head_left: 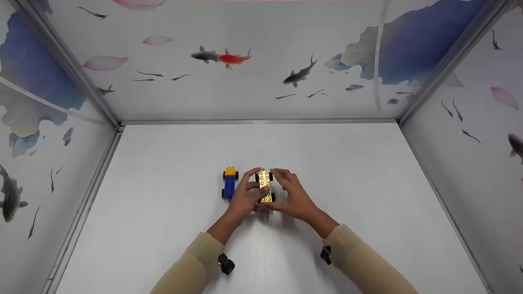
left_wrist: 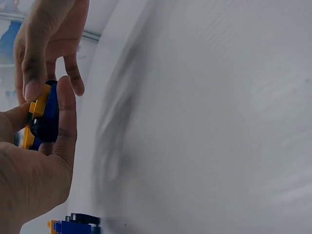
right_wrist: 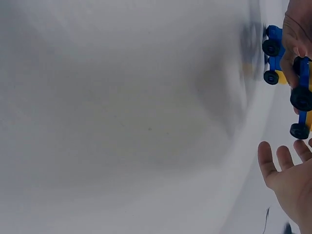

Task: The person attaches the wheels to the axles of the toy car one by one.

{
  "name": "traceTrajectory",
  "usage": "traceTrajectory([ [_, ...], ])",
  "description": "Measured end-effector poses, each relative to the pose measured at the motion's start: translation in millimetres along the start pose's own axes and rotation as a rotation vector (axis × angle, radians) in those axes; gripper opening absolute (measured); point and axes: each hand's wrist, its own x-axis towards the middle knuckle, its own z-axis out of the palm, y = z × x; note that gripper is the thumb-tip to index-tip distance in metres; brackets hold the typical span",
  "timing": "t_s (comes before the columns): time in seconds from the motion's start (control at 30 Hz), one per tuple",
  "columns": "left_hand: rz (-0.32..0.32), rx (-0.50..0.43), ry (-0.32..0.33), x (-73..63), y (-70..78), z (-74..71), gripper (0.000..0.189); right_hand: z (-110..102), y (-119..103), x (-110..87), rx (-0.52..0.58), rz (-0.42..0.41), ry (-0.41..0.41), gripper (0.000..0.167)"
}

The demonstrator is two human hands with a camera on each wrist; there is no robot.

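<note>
My left hand [head_left: 244,200] grips a toy car [head_left: 264,179] built of bricks, with its thumb over the studded yellow top. Blue shows underneath in the left wrist view, with black wheels [right_wrist: 301,99] along the side. My right hand [head_left: 296,200] is spread around the car's right side, fingers extended and fingertips close to the car's ends. In the right wrist view those fingers [right_wrist: 265,157] are straight, just short of a wheel. Left of the left hand, a second toy car [head_left: 230,185] stands on the table, blue with a yellow block at its far end.
The white tabletop [head_left: 163,196] is enclosed by a back panel [head_left: 261,94] and side panels printed with fish and petals. Metal edging [head_left: 261,121] runs where table and back panel meet. Black straps with small devices [head_left: 226,263] sit at the sleeve cuffs.
</note>
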Motion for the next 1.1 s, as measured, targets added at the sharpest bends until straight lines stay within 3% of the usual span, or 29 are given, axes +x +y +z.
traceTrajectory([
  [0.3, -0.002, 0.025, -0.005, -2.8, -0.7, 3.0, 0.071, 6, 0, 4.6, -0.101, -0.056, -0.029, 0.103],
  [0.53, -0.029, 0.091, 0.016, -6.0, 0.6, 2.8, 0.070, 5, 1, 7.9, -0.135, -0.039, -0.040, 0.101],
  [0.67, -0.040, 0.173, 0.046, -9.9, 1.7, 4.5, 0.071, 5, 3, 10.4, -0.151, -0.016, -0.044, 0.098],
  [0.9, 0.014, 0.375, 0.087, -18.7, 3.4, 11.5, 0.067, 3, 11, 15.8, -0.175, 0.045, -0.036, 0.094],
  [1.1, 0.050, 0.425, 0.080, -23.3, 5.8, 12.7, 0.066, 6, 18, 18.1, -0.221, 0.095, -0.034, 0.097],
])
